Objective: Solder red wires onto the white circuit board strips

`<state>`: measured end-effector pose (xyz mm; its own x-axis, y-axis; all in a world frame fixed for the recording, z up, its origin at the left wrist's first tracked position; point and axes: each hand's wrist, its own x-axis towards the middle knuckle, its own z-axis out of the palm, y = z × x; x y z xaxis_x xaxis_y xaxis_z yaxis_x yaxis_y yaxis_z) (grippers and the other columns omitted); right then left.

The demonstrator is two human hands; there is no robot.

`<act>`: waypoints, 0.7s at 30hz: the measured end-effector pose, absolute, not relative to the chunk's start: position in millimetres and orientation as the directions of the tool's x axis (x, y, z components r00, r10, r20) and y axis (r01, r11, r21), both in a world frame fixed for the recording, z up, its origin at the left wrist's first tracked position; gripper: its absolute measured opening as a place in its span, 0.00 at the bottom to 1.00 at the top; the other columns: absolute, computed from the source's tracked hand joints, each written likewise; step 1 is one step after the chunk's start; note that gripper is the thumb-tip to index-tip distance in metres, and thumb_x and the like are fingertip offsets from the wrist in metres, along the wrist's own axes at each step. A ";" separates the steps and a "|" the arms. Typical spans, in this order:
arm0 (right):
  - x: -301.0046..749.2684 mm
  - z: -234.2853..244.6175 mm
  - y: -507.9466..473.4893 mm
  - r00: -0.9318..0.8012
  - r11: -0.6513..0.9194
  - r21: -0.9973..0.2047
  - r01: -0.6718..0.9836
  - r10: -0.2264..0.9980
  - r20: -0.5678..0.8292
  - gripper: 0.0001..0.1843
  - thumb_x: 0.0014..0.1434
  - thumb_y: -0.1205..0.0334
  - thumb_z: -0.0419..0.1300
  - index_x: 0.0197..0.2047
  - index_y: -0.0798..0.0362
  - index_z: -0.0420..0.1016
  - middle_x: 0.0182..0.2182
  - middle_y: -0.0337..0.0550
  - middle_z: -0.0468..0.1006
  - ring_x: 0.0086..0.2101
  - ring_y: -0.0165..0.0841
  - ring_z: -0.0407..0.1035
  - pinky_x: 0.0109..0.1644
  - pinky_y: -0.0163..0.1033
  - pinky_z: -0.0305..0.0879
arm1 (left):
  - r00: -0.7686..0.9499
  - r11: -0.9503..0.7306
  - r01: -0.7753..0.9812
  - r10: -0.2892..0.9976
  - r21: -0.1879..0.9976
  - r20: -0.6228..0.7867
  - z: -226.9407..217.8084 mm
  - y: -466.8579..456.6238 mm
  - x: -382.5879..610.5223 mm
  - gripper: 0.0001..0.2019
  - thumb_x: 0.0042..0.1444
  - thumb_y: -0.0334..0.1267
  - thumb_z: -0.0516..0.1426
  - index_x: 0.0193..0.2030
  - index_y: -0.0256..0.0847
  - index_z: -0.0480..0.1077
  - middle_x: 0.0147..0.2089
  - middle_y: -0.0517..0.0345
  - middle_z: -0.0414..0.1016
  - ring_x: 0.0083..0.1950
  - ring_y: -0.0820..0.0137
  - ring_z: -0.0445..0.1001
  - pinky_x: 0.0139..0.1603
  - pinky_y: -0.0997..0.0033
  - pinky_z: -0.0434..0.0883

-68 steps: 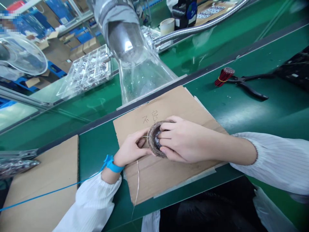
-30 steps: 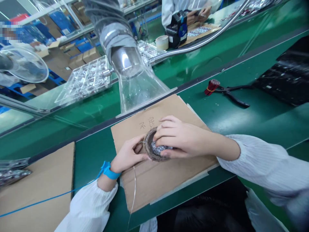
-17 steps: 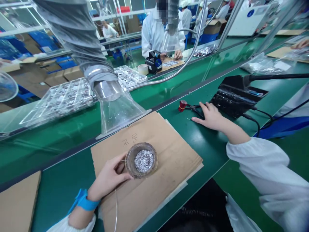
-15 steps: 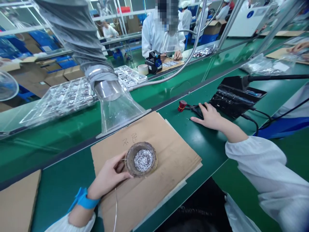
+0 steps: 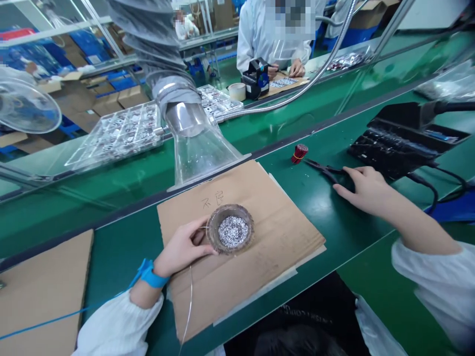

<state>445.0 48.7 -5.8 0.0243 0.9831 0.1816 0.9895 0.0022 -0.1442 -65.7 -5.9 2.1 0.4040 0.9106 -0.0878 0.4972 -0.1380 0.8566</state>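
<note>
Dish: there it sits, a brown round dish (image 5: 248, 232) on the cardboard sheet (image 5: 267, 282), just right of the sheet's middle.
Contents: silver scraps (image 5: 233, 231) heaped inside.
Left hand (image 5: 181, 249): at the dish's 9 o'clock, grasping it, fingers curled against the rim, wrist wearing a blue strap (image 5: 150, 273).
Wire: a thin wire (image 5: 190, 299) drops from that hand at 7 o'clock, over the sheet's edge.
Right hand (image 5: 367, 190): out at 3 o'clock, fingers spread on the pliers (image 5: 326, 169); firm grip or light touch, can't tell from here.
Pliers' neighbour: a red wire bundle (image 5: 300, 153) right at their tip.
Beyond: a clear funnel (image 5: 202, 158) at 12 o'clock, a black unit (image 5: 401, 143) at 2 o'clock, and a co-worker (image 5: 274, 49) far across the bench.
</note>
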 end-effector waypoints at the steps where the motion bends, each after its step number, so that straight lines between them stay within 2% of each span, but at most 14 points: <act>1: 445.3 -5.4 39.2 0.028 -0.004 -0.127 0.992 0.983 0.183 0.46 0.72 0.35 0.48 0.66 0.74 0.74 0.54 0.80 0.74 0.58 0.64 0.71 0.62 0.58 0.68 | 0.404 -0.140 0.498 0.911 0.856 -0.086 1.6 -5.8 -65.7 0.38 0.56 0.53 0.72 0.69 0.39 0.73 0.42 0.56 0.81 0.40 0.63 0.76 0.41 0.66 0.75; 3: 444.8 -2.2 21.5 0.068 -0.040 -0.144 0.989 0.977 0.201 0.43 0.73 0.41 0.47 0.67 0.75 0.73 0.53 0.78 0.75 0.61 0.62 0.69 0.63 0.56 0.67 | 0.400 -0.143 0.504 0.913 0.852 -0.084 0.3 -5.6 -66.1 0.38 0.56 0.55 0.71 0.69 0.39 0.73 0.37 0.59 0.78 0.33 0.69 0.69 0.34 0.71 0.69; 5: 440.5 5.8 5.2 0.193 -0.137 -0.236 0.962 0.953 0.234 0.36 0.69 0.45 0.52 0.64 0.68 0.78 0.50 0.72 0.78 0.57 0.58 0.73 0.59 0.55 0.70 | 0.399 -0.139 0.509 0.913 0.849 -0.090 -0.4 -5.3 -66.6 0.38 0.56 0.56 0.71 0.69 0.39 0.73 0.34 0.62 0.74 0.28 0.73 0.60 0.29 0.74 0.62; 7: 429.5 19.1 -10.0 0.360 -0.264 -0.369 0.891 0.906 0.221 0.28 0.63 0.47 0.60 0.57 0.56 0.83 0.45 0.62 0.81 0.44 0.52 0.77 0.48 0.54 0.72 | 0.396 -0.133 0.512 0.913 0.849 -0.095 -0.3 -5.0 -66.9 0.39 0.55 0.57 0.71 0.69 0.39 0.73 0.33 0.62 0.72 0.28 0.74 0.55 0.27 0.75 0.58; 8: 421.1 27.1 -16.8 0.429 -0.303 -0.458 0.836 0.881 0.200 0.24 0.61 0.47 0.64 0.55 0.50 0.85 0.41 0.56 0.83 0.36 0.47 0.77 0.42 0.53 0.71 | 0.396 -0.131 0.514 0.913 0.847 -0.099 0.0 -4.9 -67.0 0.40 0.55 0.58 0.71 0.69 0.38 0.73 0.34 0.62 0.72 0.29 0.74 0.54 0.28 0.75 0.57; 9: 411.0 35.5 -22.9 0.479 -0.312 -0.549 0.775 0.858 0.188 0.20 0.59 0.47 0.67 0.52 0.45 0.86 0.36 0.51 0.83 0.30 0.43 0.75 0.36 0.51 0.69 | 0.396 -0.128 0.518 0.912 0.846 -0.105 0.2 -4.7 -67.1 0.41 0.55 0.58 0.72 0.69 0.38 0.73 0.34 0.62 0.71 0.29 0.74 0.53 0.28 0.75 0.57; 11: 386.7 51.7 -31.4 0.504 -0.220 -0.713 0.666 0.837 0.212 0.18 0.57 0.50 0.71 0.50 0.41 0.86 0.31 0.47 0.83 0.26 0.40 0.72 0.30 0.47 0.64 | 0.396 -0.120 0.521 0.911 0.845 -0.115 0.3 -4.5 -67.2 0.42 0.55 0.59 0.72 0.70 0.37 0.72 0.33 0.63 0.69 0.30 0.74 0.51 0.28 0.75 0.55; 12: 373.3 59.1 -33.3 0.466 -0.117 -0.783 0.611 0.853 0.237 0.20 0.55 0.51 0.73 0.52 0.41 0.86 0.35 0.48 0.85 0.29 0.41 0.75 0.30 0.46 0.67 | 0.398 -0.117 0.519 0.910 0.847 -0.118 0.1 -4.4 -67.2 0.43 0.55 0.59 0.72 0.70 0.37 0.72 0.32 0.63 0.67 0.30 0.74 0.50 0.29 0.74 0.55; 14: 346.4 71.6 -32.4 0.328 0.130 -0.889 0.439 0.898 0.294 0.27 0.54 0.52 0.75 0.58 0.42 0.82 0.47 0.50 0.86 0.40 0.44 0.81 0.37 0.46 0.76 | 0.402 -0.119 0.510 0.909 0.852 -0.113 -0.3 -4.2 -67.2 0.43 0.55 0.60 0.72 0.71 0.36 0.72 0.31 0.65 0.65 0.30 0.74 0.49 0.29 0.74 0.54; 16: 320.8 80.2 -25.8 0.140 0.290 -0.920 0.265 0.932 0.334 0.29 0.56 0.53 0.76 0.60 0.43 0.80 0.51 0.49 0.85 0.46 0.43 0.82 0.47 0.44 0.81 | 0.410 -0.134 0.502 0.907 0.854 -0.099 -0.5 -4.0 -67.0 0.42 0.55 0.59 0.71 0.71 0.37 0.72 0.31 0.65 0.64 0.30 0.74 0.49 0.29 0.74 0.54; 19: 287.8 82.8 -12.5 -0.156 0.396 -0.908 0.138 0.914 0.375 0.26 0.57 0.59 0.76 0.57 0.44 0.77 0.52 0.45 0.84 0.47 0.40 0.83 0.54 0.41 0.83 | 0.419 -0.150 0.511 0.903 0.846 -0.093 0.8 -3.5 -66.0 0.42 0.56 0.59 0.71 0.71 0.36 0.71 0.29 0.67 0.61 0.30 0.74 0.48 0.29 0.74 0.52; 21: 271.4 76.3 -6.6 -0.271 0.426 -0.897 0.116 0.883 0.384 0.27 0.56 0.63 0.76 0.57 0.44 0.74 0.54 0.44 0.82 0.50 0.40 0.83 0.57 0.44 0.83 | 0.423 -0.155 0.517 0.902 0.842 -0.093 2.2 -3.3 -65.2 0.42 0.57 0.60 0.70 0.70 0.36 0.71 0.29 0.67 0.61 0.30 0.74 0.48 0.29 0.74 0.53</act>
<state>271.4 -6.6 76.3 -0.2707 0.8828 0.3840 0.1162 0.4259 -0.8973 -65.2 -3.3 2.2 0.4225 0.9015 -0.0932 0.5168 -0.1552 0.8419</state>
